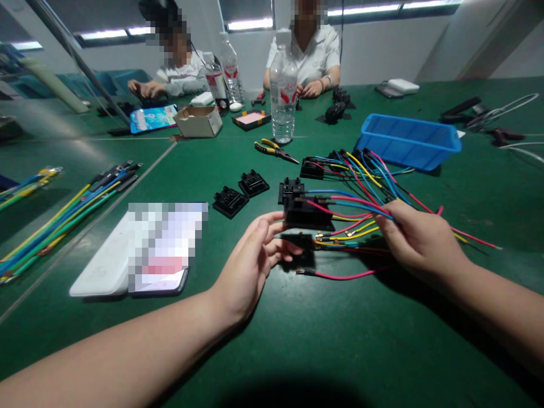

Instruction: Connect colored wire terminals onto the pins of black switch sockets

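My left hand (250,260) grips the left end of a black plastic housing (308,214), which it holds just above the table. Red and blue wires (344,195) run out of the housing towards the right. My right hand (420,229) is closed around these wires, some way from the housing. Below lie loose yellow and red wires with metal terminals (327,241), and a single red wire (352,276). Behind the held piece are more wired black housings (312,168). Two bare black housings (230,201) sit to the left.
Pliers (276,150) with yellow-black handles and a water bottle (283,93) stand behind the housings. A blue bin (408,141) is at right. Phones (106,255) and wire bundles (72,221) lie at left. Two people in white shirts (323,51) sit across the green table (272,362).
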Demonstrator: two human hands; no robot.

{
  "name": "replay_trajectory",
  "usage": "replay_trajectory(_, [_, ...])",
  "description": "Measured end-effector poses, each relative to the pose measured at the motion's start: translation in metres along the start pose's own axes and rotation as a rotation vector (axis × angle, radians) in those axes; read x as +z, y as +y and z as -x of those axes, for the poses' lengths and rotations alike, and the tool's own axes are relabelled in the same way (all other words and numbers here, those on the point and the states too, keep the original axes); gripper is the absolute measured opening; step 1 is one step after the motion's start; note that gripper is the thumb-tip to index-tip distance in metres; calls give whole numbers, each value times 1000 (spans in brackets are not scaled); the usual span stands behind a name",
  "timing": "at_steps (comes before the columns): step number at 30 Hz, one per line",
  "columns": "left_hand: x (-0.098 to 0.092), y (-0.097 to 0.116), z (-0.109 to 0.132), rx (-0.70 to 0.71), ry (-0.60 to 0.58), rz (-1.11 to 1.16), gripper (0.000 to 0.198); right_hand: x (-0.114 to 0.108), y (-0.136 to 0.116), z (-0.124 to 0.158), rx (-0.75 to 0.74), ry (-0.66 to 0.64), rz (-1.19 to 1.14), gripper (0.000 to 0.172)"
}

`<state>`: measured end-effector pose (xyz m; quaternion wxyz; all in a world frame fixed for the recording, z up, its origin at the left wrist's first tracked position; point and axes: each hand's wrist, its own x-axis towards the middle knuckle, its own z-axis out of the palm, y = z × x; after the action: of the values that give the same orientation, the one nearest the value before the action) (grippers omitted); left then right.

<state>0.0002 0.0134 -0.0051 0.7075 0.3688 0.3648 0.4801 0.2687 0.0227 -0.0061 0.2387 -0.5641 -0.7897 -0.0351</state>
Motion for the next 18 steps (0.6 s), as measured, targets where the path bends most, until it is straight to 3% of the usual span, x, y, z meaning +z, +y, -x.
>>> replay_trajectory(4, [0,0,2,12,-22,-110,23,2,-1,-3,267,91,22,26])
replay_trajectory(7, [1,0,3,11,-24,-163,16,7,4,-6,383,75,15,32])
replay_trajectory(18, [2,0,6,-22,-43,-191,12,12,15,-9,487,-53,13,34])
